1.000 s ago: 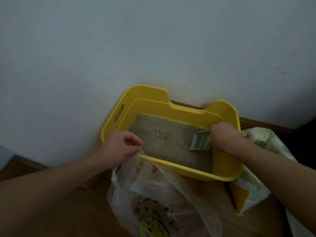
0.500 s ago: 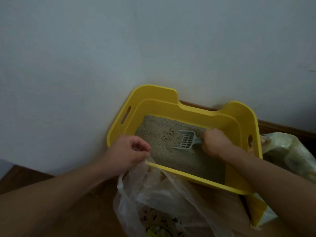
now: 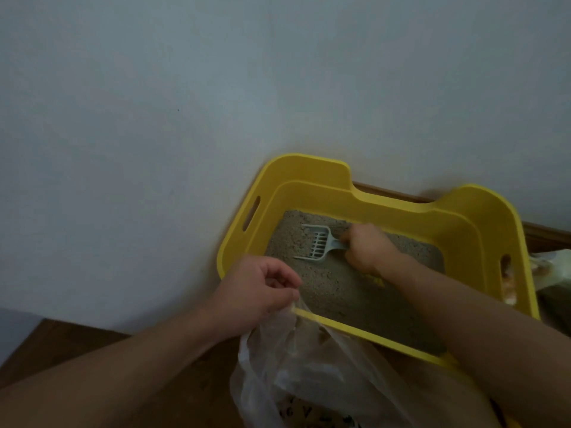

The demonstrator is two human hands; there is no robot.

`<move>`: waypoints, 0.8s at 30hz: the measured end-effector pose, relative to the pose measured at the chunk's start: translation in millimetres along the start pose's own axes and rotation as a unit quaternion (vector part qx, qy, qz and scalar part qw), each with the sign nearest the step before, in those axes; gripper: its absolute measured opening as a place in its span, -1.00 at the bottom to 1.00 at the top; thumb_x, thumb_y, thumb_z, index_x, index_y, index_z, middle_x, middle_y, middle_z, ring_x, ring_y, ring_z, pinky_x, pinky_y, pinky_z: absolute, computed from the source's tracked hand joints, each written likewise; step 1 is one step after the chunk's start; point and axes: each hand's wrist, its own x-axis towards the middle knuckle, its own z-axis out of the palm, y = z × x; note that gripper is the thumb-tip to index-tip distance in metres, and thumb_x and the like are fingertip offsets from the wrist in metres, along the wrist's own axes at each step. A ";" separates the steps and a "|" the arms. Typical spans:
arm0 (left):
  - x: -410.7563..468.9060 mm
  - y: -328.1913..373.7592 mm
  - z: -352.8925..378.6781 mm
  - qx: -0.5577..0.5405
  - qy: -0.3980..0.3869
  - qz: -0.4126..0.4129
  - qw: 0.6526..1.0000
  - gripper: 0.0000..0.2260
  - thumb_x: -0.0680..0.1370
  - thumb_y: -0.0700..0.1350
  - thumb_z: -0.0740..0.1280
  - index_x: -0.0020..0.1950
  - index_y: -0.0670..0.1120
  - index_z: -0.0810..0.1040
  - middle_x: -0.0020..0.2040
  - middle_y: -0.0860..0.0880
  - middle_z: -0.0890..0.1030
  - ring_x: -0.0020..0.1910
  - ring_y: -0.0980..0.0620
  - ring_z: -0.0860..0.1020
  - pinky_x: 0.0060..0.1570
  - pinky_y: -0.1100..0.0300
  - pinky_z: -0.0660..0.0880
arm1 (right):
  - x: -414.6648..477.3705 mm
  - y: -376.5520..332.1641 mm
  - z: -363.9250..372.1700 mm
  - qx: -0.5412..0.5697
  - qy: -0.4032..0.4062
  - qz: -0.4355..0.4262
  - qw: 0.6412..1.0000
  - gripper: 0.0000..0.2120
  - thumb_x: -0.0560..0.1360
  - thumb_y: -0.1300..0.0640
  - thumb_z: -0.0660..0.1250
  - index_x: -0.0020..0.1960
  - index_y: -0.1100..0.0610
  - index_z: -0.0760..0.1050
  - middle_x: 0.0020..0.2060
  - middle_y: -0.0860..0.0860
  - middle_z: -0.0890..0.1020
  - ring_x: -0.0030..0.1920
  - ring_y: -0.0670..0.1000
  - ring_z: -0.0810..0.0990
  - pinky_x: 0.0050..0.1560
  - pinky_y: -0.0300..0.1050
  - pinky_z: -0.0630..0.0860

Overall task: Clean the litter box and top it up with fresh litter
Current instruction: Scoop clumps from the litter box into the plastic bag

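Observation:
A yellow litter box [image 3: 315, 177] stands on the floor against the wall, with grey litter [image 3: 346, 291] spread over its bottom. My right hand [image 3: 367, 248] is inside the box, closed around the handle of a pale slotted scoop [image 3: 315, 244] whose blade lies on the litter near the far left corner. My left hand [image 3: 256, 291] pinches the rim of a clear plastic bag [image 3: 296, 372] at the box's near left edge and holds its mouth up. The bag hangs in front of the box.
A pale wall fills the top of the view. The floor [image 3: 61, 344] is dark wood, with a wooden skirting board [image 3: 547, 233] behind the box. A light-coloured litter bag [image 3: 553, 282] sits just right of the box.
My right hand has moved the scoop from the box's right side leftwards across the litter to the far left corner. My left hand keeps its hold on the bag.

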 end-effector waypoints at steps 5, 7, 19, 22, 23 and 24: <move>-0.6 3.1 0.8 0.002 -0.003 0.002 1.000 -0.87 0.45 -0.28 0.48 -0.14 -0.05 0.67 -0.39 0.10 0.61 -0.39 0.23 0.54 -0.36 0.37 0.46 | 6.4 -17.2 8.1 0.021 0.002 -0.028 0.999 -0.74 0.47 0.21 0.31 0.14 0.10 0.63 -0.04 0.09 0.65 -0.09 0.08 0.57 -0.11 -0.10 0.50; -1.0 4.4 1.1 0.003 -0.007 0.005 1.000 -0.86 0.45 -0.29 0.47 -0.14 -0.05 0.67 -0.40 0.11 0.61 -0.40 0.24 0.54 -0.38 0.39 0.45 | 6.1 -17.3 11.6 0.032 0.004 -0.029 0.999 -0.76 0.48 0.23 0.31 0.11 0.11 0.62 -0.07 0.07 0.64 -0.12 0.06 0.54 -0.14 -0.13 0.44; -2.2 2.7 0.7 0.025 0.009 0.021 0.999 -0.85 0.44 -0.27 0.49 -0.18 -0.02 0.68 -0.34 0.10 0.65 -0.36 0.22 0.58 -0.35 0.38 0.46 | -31.2 2.1 5.0 0.082 0.033 -0.020 0.996 -0.73 0.46 0.31 0.26 0.04 0.08 0.62 -0.03 0.05 0.65 -0.08 0.04 0.57 -0.09 -0.09 0.51; -2.7 3.2 2.0 0.034 0.019 0.016 0.999 -0.84 0.43 -0.27 0.50 -0.20 -0.01 0.67 -0.36 0.07 0.65 -0.38 0.22 0.58 -0.35 0.36 0.47 | -53.4 9.9 -6.7 0.085 0.044 -0.030 0.995 -0.71 0.45 0.32 0.27 0.06 0.06 0.62 -0.06 0.03 0.64 -0.09 0.02 0.56 -0.09 -0.10 0.50; -3.3 3.5 2.6 0.038 0.021 0.014 0.999 -0.84 0.43 -0.27 0.50 -0.20 -0.01 0.67 -0.36 0.06 0.65 -0.38 0.21 0.57 -0.35 0.35 0.47 | -61.0 12.5 -11.8 0.086 0.046 -0.032 0.995 -0.69 0.45 0.33 0.26 0.07 0.06 0.62 -0.06 0.03 0.64 -0.09 0.02 0.56 -0.10 -0.09 0.49; -3.8 4.2 3.2 0.039 0.023 0.013 0.999 -0.85 0.43 -0.27 0.50 -0.20 -0.02 0.67 -0.36 0.05 0.65 -0.38 0.21 0.58 -0.35 0.35 0.48 | -68.6 15.1 -17.7 0.084 0.045 -0.034 0.995 -0.68 0.44 0.34 0.26 0.08 0.07 0.62 -0.07 0.03 0.64 -0.10 0.02 0.56 -0.13 -0.10 0.48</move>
